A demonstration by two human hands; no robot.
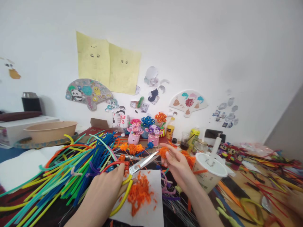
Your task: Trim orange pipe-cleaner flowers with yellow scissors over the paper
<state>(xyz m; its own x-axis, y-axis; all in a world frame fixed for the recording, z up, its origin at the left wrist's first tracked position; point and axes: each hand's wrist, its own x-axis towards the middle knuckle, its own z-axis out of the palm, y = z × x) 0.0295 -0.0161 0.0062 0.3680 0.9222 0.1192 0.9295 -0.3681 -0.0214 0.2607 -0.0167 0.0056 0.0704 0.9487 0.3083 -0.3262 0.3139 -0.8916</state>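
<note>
My left hand [111, 183] grips a pair of scissors [139, 165] with yellow handles, its blades pointing up and to the right. The tips reach close to a fuzzy orange pompom-like piece [163, 152], which my right hand [175, 162] pinches between thumb and fingers. Below the scissors, a heap of orange fuzz clippings [140, 192] lies on a white sheet of paper [156, 214]. Small orange pipe-cleaner flowers [132, 148] sit behind my hands. More orange fuzzy stems [189, 159] show just past my right hand.
A big bundle of coloured pipe cleaners [78, 170] spreads over the left side. Close to my right forearm stands a lidded cup with a straw [210, 170]. Small potted pipe-cleaner flowers [134, 135] and a yellow bottle [169, 129] line the back. Scissors and loose stems [255, 211] lie right.
</note>
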